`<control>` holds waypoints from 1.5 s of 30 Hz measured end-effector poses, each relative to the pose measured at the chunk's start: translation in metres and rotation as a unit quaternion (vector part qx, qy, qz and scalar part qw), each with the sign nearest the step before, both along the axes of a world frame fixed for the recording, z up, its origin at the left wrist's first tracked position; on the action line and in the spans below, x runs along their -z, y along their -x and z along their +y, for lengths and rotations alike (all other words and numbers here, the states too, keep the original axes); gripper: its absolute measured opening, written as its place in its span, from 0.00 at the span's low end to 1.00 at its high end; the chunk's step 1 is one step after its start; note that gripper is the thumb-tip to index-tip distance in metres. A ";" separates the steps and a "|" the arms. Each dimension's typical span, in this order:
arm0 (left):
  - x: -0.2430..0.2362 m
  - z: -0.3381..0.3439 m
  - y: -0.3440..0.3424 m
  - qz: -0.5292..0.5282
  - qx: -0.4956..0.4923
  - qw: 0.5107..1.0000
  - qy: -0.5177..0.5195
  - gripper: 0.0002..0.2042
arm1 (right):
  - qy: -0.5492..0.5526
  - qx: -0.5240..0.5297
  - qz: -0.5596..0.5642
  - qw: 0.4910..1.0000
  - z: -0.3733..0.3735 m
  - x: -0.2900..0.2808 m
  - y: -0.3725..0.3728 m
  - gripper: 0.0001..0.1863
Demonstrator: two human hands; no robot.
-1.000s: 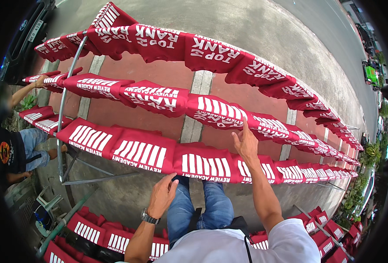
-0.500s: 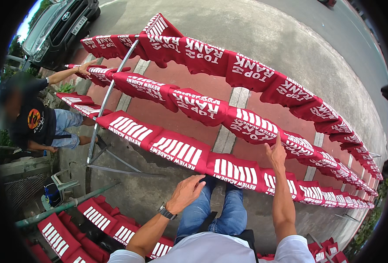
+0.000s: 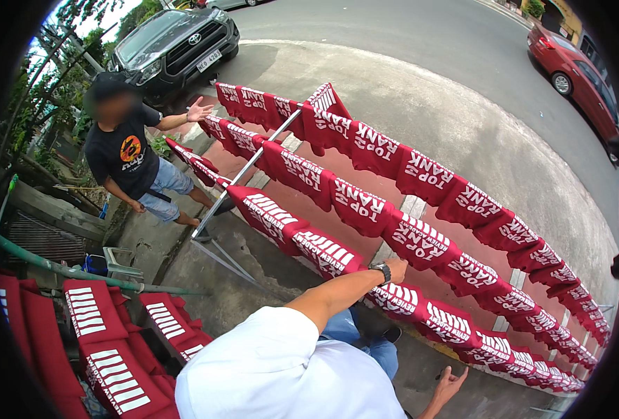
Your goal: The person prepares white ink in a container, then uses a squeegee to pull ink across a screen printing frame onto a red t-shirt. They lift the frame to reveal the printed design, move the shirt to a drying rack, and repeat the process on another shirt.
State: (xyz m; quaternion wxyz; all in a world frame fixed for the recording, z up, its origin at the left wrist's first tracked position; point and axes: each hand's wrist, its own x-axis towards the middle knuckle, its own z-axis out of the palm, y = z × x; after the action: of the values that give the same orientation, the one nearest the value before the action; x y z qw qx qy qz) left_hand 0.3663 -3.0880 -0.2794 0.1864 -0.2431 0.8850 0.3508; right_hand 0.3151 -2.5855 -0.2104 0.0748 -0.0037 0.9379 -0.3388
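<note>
Three long rows of red cloths with white printing hang over a metal rack (image 3: 250,165). My left hand (image 3: 395,269), with a dark watch at the wrist, is over the near row, beside a red cloth (image 3: 393,297); its fingers are mostly hidden, so I cannot tell what it grips, if anything. My right hand (image 3: 450,384) is low at the bottom right, below the near row, with its fingers apart and nothing visible in them.
A co-worker (image 3: 131,157) in a dark top stands at the rack's left end, one hand stretched out open. More red cloths (image 3: 114,370) lie at lower left beside a green pipe (image 3: 58,265) and a chair (image 3: 122,265). A pickup (image 3: 177,49) and red car (image 3: 575,77) are beyond.
The view has swung leftward. My left hand has moved forward over the near row. My right hand has dropped from the middle row. The co-worker's outstretched hand has come off the middle row.
</note>
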 end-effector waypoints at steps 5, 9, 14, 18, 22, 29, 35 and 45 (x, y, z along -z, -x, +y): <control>-0.001 0.075 -0.018 -0.004 -0.001 0.998 -0.064 0.36 | 0.057 0.236 -0.291 0.925 0.129 0.052 -0.105 0.43; -0.009 0.137 -0.040 0.008 0.017 0.997 -0.078 0.39 | 0.114 0.284 -0.401 0.864 0.177 0.077 -0.151 0.42; -0.036 0.183 -0.008 0.066 0.033 0.997 -0.019 0.40 | 0.181 0.370 -0.391 0.823 0.284 0.079 -0.164 0.42; -0.060 0.188 0.098 0.119 -0.051 0.988 0.079 0.40 | 0.197 0.393 -0.359 0.824 0.359 0.076 -0.138 0.41; -0.053 0.186 0.171 -0.070 -0.078 0.991 0.086 0.43 | 0.199 0.356 -0.319 0.856 0.414 0.076 -0.099 0.43; -0.005 0.184 0.219 -0.017 -0.146 0.989 0.007 0.48 | 0.171 0.368 -0.303 0.862 0.482 0.100 -0.135 0.44; 0.057 0.149 0.254 0.048 -0.245 0.967 0.057 0.49 | 0.082 0.384 -0.425 0.816 0.454 0.074 -0.134 0.44; 0.102 0.143 0.257 -0.059 -0.218 0.959 0.168 0.48 | 0.060 0.376 -0.430 0.818 0.414 0.007 -0.053 0.45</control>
State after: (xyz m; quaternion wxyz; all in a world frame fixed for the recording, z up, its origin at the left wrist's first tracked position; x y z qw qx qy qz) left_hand 0.1094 -2.9447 -0.3811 0.1139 -0.4786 0.8439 0.2140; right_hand 0.3684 -2.1719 -0.2173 0.3369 0.4912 0.7165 -0.3632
